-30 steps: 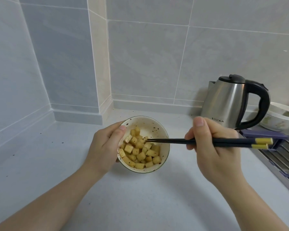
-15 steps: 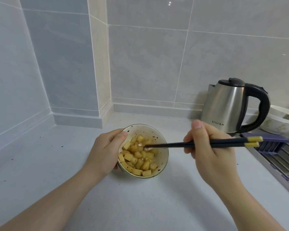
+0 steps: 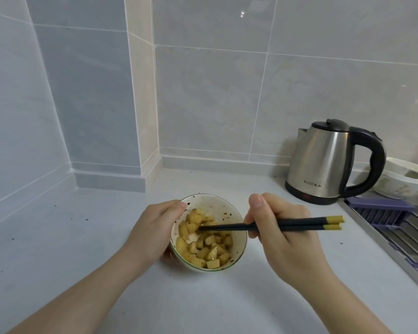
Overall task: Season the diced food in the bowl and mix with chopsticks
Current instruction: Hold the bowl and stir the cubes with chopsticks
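Note:
A small cream bowl (image 3: 221, 206) speckled with dark seasoning stands on the pale counter, holding several yellow diced pieces (image 3: 206, 248) dusted with brown specks. My left hand (image 3: 152, 235) wraps the bowl's left side, thumb on the rim. My right hand (image 3: 279, 239) grips a pair of black chopsticks (image 3: 297, 224) with yellow ends. They lie almost level, and their tips reach into the food near the bowl's left side.
A steel electric kettle (image 3: 323, 162) with a black handle stands at the back right. Behind it sit stacked white bowls (image 3: 403, 182). A purple tray (image 3: 381, 208) and a metal sink rack (image 3: 410, 239) run along the right edge. Tiled walls form a corner behind.
The chopstick tips have swept leftward through the food and the diced pieces have shifted. The bowl and both hands sit lower in view as the camera tilted up.

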